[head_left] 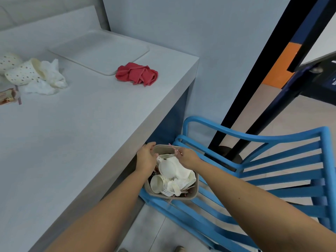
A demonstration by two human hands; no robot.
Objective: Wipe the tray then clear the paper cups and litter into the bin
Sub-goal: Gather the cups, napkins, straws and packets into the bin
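A beige bin [193,194] stands on a blue chair [272,171] beside the table and holds crushed paper cups, tissues and sticks. My left hand [146,155] hovers over the bin's left rim with loosely curled fingers and nothing in it. My right hand [187,157] pinches a thin pink stick [175,149] above the bin. On the table lie an off-white tray [101,51], a crumpled red cloth [137,73], two dotted paper cups [21,73] on their sides and crumpled white tissues [49,79].
A brown wrapper [7,96] and a pink stick [19,99] lie at the table's left edge [5,106]. A dark slanted post [254,84] rises behind the chair. Tiled floor [163,233] shows below, between table and chair.
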